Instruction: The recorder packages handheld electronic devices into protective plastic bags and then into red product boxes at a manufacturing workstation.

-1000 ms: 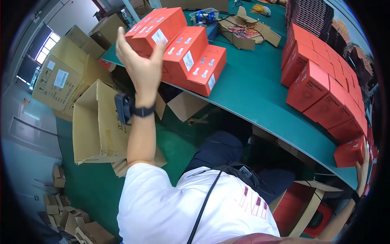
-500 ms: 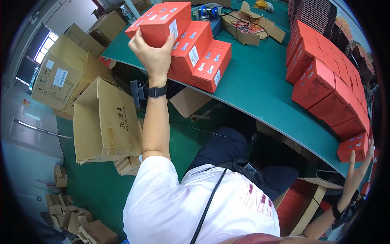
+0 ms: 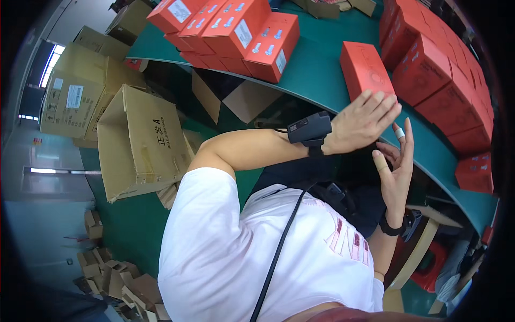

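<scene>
Left hand: the left hand (image 3: 362, 121) is open, fingers spread, gripping nothing; its fingertips lie at the near edge of a single red box (image 3: 366, 68).
Left wrist: a black wrist device (image 3: 309, 129) is strapped on, with a black cable (image 3: 279, 252) running down across the white shirt (image 3: 230, 257).
Right hand: the right hand (image 3: 396, 161) is also open and empty, palm turned toward the left hand, just beside and below it; a pale bandage wraps one fingertip, and a dark band sits on the wrist.
Single red box: lies flat on the green table (image 3: 316, 80), apart from the other boxes, just beyond the left hand.
Far left: a stack of red boxes (image 3: 230, 29) with white labels sits near the table's edge.
Right: a row of red boxes (image 3: 434, 70) runs along the table toward the near right.
Left of the table: open cardboard cartons (image 3: 139, 139) stand on the green floor, with flattened cardboard scraps (image 3: 112, 271) lower down.
</scene>
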Action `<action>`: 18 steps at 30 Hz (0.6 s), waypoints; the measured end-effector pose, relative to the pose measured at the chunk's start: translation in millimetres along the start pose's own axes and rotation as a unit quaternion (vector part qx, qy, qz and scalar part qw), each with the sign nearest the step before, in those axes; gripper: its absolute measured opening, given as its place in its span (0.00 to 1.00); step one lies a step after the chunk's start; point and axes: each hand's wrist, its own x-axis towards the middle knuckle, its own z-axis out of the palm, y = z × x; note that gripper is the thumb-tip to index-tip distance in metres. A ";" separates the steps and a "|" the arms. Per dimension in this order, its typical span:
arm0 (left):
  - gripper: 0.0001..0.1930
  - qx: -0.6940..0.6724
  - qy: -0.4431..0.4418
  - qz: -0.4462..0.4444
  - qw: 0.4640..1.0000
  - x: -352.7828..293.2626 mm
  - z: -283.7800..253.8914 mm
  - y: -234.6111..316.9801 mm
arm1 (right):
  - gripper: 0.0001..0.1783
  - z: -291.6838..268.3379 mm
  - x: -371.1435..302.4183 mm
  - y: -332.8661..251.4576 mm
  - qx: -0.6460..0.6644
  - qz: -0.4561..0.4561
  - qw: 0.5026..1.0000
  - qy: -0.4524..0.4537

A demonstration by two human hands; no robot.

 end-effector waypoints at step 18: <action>0.42 -0.216 -0.257 0.123 0.934 64.7 -9.2 -68.5 | 0.40 -7.4 -4.9 28.4 0.163 0.091 0.975 0.124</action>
